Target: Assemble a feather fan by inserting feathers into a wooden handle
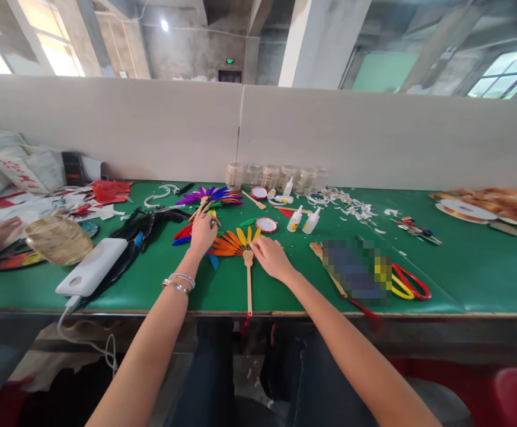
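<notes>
A feather fan point(248, 279) with a wooden handle and a red tassel lies on the table in front of me. Orange and yellow feathers point(230, 244) spread from its head. My right hand point(271, 256) rests at the fan's right side, its fingertips closed at a yellow feather point(257, 233). Just left of the fan, my left hand point(205, 230) reaches over loose coloured feathers, fingers partly bent and apart, near a small yellow feather point(213, 212). Behind it lies a purple and blue feather fan point(216, 194). Its fingertips partly cover what lies beneath.
White glue bottles point(310, 220) stand behind my right hand, near a round red-rimmed lid point(266, 225). Glass jars point(270, 177) line the partition. Scissors point(412, 283) lie right. A white power bank point(92, 267) and black feathers point(152, 228) lie left, beside another person's hand point(0, 234).
</notes>
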A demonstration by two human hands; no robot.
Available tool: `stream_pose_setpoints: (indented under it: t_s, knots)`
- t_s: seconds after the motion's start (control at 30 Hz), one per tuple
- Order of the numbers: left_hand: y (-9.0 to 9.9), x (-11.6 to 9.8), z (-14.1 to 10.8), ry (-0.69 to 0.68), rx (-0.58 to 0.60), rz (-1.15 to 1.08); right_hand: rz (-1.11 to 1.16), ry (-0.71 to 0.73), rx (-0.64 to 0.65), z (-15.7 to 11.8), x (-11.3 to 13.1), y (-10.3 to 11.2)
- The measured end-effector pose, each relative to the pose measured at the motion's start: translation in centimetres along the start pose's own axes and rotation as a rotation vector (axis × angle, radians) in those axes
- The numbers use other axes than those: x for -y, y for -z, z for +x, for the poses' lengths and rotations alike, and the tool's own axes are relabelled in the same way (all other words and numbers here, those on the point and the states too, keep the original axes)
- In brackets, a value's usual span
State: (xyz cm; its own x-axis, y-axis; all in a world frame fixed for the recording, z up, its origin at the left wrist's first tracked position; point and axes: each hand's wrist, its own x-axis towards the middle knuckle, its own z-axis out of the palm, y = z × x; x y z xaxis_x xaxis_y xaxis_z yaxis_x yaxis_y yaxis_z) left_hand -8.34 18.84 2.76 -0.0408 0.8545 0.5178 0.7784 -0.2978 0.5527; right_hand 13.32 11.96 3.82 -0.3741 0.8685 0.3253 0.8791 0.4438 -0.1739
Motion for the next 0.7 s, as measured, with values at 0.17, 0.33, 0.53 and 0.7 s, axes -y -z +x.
stream_pose_setpoints:
  t_s: [0.17,0.33,0.53,0.7]
  knots:
    - [-0.1,-0.1,0.0,-0.006,-0.008,-0.009,0.031,-0.074,-0.161,1.2,-0.9,2.2]
    - [-0.3,0.1,0.1,-0.014,-0.012,-0.017,-0.058,-0.118,-0.277,4.1,-2.0,4.9]
    - [-0.3,0.0,0.2,-0.016,-0.007,-0.017,-0.246,-0.258,-0.042,7.0,-3.9,5.5]
    - [-0.2,-0.2,0.2,0.001,0.015,-0.005,-0.342,-0.188,0.184,6.9,-6.0,3.0]
